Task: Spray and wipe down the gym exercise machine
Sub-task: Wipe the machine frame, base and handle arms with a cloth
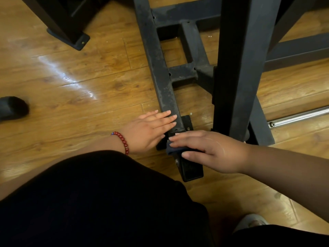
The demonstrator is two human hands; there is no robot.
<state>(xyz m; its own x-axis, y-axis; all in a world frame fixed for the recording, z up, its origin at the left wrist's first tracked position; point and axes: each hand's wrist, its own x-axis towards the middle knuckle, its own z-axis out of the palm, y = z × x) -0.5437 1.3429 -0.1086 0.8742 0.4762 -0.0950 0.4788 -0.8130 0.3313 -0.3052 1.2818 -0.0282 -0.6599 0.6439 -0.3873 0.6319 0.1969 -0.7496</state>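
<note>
Wood floor (89, 82) w/ gym machine's black steel base rail (163, 82) on it, rigid, heavy, dusty, prob won't shift: left hand (147, 129) lies flat on rail, fingers straight, right hand (204, 150) presses soft dark cloth (175, 150) flat onto rail's near end, palm pressure shd hold it.

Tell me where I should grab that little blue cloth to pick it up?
Pinch the bunched edge of the cloth that pokes out past the fingertips of the right hand, near the end of the rail. Come from the left, floor side: the flat hand covers the rest, and the upright post blocks the right.
</note>
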